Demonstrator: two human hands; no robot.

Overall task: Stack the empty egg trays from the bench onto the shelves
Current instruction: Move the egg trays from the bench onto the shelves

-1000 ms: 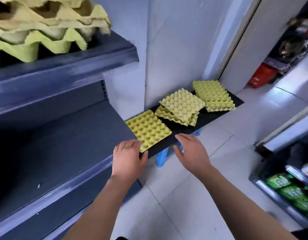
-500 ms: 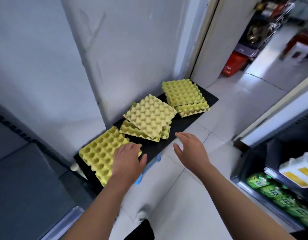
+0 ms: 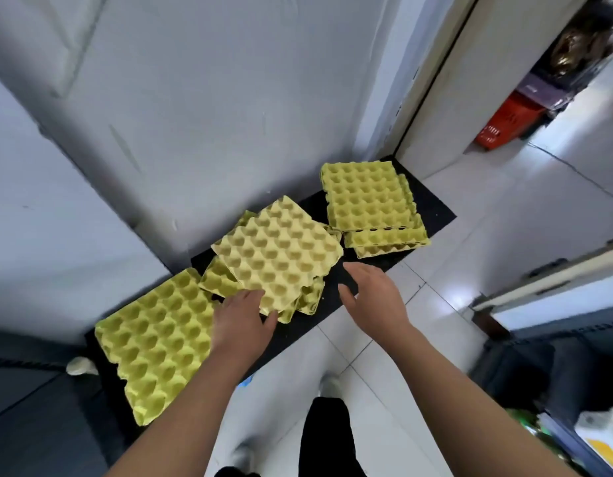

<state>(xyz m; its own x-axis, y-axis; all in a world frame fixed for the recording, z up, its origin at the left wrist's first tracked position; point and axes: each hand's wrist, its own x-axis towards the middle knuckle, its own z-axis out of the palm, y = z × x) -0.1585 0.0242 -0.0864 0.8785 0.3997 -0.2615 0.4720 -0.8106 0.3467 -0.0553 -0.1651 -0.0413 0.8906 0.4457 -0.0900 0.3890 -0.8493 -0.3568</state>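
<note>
- A black bench [image 3: 432,215] runs from the lower left of the frame up to the centre right, against a pale wall [image 3: 229,98].
- A single tray [image 3: 157,342], yellow-green, lies cups-up at the bench's lower-left end.
- A middle pile [image 3: 277,256] of trays sits askew at the frame's centre, its top tray turned bumps-up.
- A far stack [image 3: 367,197] lies squarer, right of centre, higher in the frame.
- The left hand [image 3: 241,321] is open, its fingers spread flat at the near corner of the middle pile; whether it touches the pile is unclear.
- The right hand [image 3: 374,297] is open and holds nothing, palm inward, just right of that pile over the bench's edge.
- A red basket [image 3: 504,125] stands on the tiled floor [image 3: 504,218] at the upper right.
</note>
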